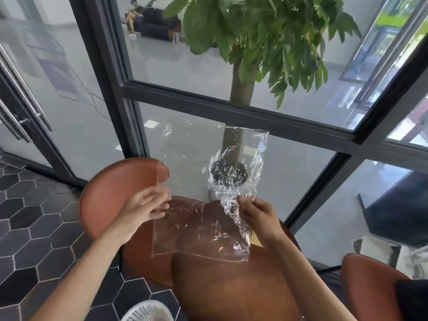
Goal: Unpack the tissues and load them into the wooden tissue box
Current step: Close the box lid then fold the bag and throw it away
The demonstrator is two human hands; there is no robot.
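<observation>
A clear, crinkled plastic wrapper hangs in the air above the round wooden table, spread wide and see-through. My right hand pinches its bunched right side between thumb and fingers. My left hand is at the wrapper's left edge with its fingers spread and blurred; whether it grips the film is unclear. A small tan corner, perhaps the wooden box, peeks out under my right wrist. No tissues are in view.
A brown round chair stands behind the table at left, another at lower right. A potted tree and dark-framed glass walls lie ahead. A white mesh basket sits on the hexagon-tiled floor below.
</observation>
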